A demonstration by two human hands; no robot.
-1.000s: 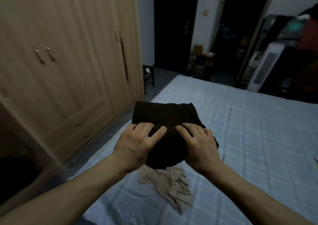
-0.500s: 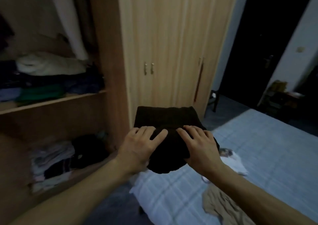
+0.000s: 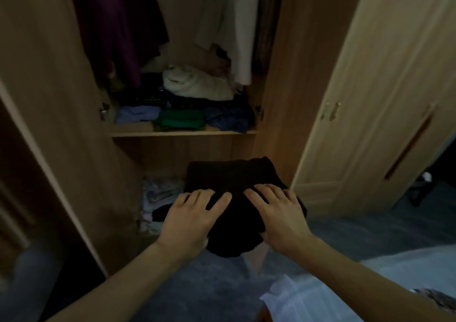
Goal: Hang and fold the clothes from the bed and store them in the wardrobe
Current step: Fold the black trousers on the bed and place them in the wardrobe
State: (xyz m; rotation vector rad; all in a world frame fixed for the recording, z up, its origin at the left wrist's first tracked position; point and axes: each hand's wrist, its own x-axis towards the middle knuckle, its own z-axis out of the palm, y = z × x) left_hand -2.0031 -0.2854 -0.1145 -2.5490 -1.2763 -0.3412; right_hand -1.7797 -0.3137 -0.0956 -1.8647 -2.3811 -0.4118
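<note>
The room was dim, and the head view faced an open wardrobe (image 3: 74, 124) of pale wood, its closed neighbouring doors (image 3: 370, 99) standing to the right. Garments hung in the upper part: a dark purple one (image 3: 118, 25) on the left and a pale one (image 3: 234, 25) to the right. Below them a shelf (image 3: 182, 133) carried folded piles, a cream bundle (image 3: 195, 83) on top, with blue and green pieces along the near edge. Under the shelf, low on the left, lay a stack of light folded clothes (image 3: 160, 193). A corner of the bed (image 3: 320, 297), in a pale checked sheet, showed at the near right, with grey floor between it and the wardrobe.

The folded dark garment (image 3: 237, 198) was held off the bed, in the air in front of the lower compartment, just right of the light stack. The left hand (image 3: 192, 218) gripped its near left edge, fingers spread flat on top and the thumb apparently tucked beneath. The right hand (image 3: 278, 213) held the near right edge in the same way, with its thumb just showing under the cloth.

The step in hand appeared to be the storing of this folded piece. The next move would likely call for carrying it level into the lower compartment, or up onto the shelf, and setting it down squarely so the fold kept its shape. How much room the lower compartment held behind the garment could not be told.
</note>
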